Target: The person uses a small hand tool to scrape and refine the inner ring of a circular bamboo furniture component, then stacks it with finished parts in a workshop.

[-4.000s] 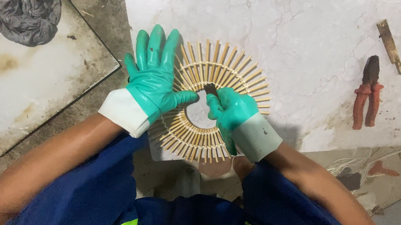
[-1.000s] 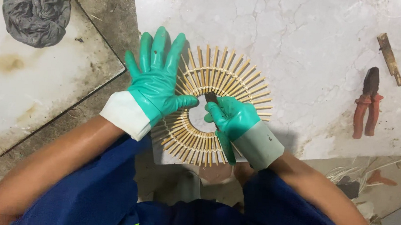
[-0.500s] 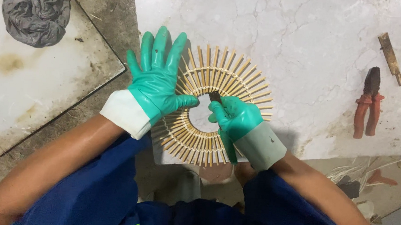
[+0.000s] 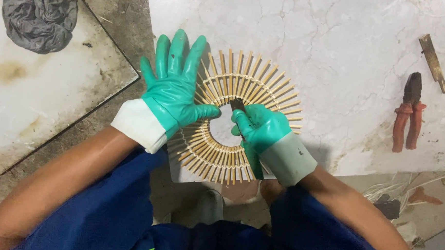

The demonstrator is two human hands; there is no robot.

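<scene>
So the white marble tabletop (image 4: 350, 50) is taking up most of the view, with a second pale slab (image 4: 44, 98) lying off to the left and a grey rag (image 4: 39, 13) bunched up on it. Sitting near the tabletop's front edge is a round bamboo ring (image 4: 243, 118), sticks fanning outward all around an open middle, its lower part hanging just past the edge toward the person's lap.

The left hand (image 4: 175, 94) is lying flat and spread wide on the ring's left side, fingers pointing away, thumb reaching toward the hole, gripping nothing, just pressing down. The right hand (image 4: 261, 130) is clenched around a small dark tool (image 4: 238, 106), its tip touching the inner rim at the hole's upper right. So the right hand is nearer the working spot.

Red-handled pliers (image 4: 408, 113) are lying well apart to the right, beside a wood strip (image 4: 432, 60). Plenty of open marble is showing beyond the ring.
</scene>
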